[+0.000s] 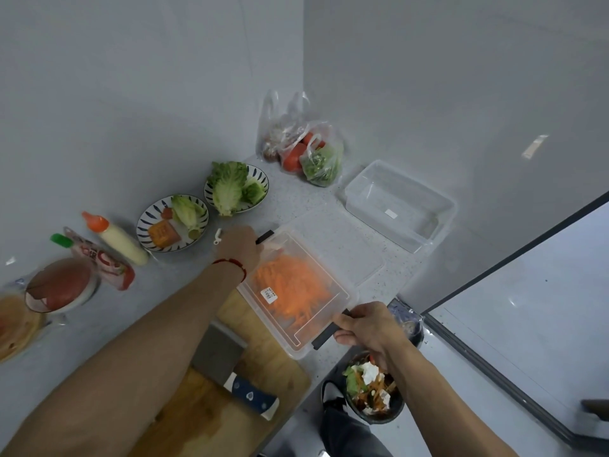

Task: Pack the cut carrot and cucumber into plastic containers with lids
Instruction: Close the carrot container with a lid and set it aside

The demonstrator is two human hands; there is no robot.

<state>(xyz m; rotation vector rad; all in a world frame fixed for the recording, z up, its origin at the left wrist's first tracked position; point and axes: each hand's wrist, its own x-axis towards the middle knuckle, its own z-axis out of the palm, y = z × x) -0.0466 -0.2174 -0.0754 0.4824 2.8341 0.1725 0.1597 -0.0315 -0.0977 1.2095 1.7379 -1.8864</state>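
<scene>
A clear plastic container [336,300] holding shredded carrot [293,288] sits on the counter, partly over the cutting board, with a transparent lid on top. It has black clips at its far end [265,236] and near end [324,338]. My left hand [240,247] grips the container's far end by the far clip. My right hand [365,324] pinches the near clip between thumb and fingers. An empty clear container [398,206] stands at the back right, with a loose clear lid [342,245] lying flat in front of it. No cucumber shows.
A wooden cutting board [263,367] with a cleaver [220,352] lies near me. Two bowls with lettuce [235,188] [173,222], sauce bottles [115,237], a covered bowl [59,285] and bags of vegetables [306,150] line the wall. A scrap bin [372,390] stands below the counter edge.
</scene>
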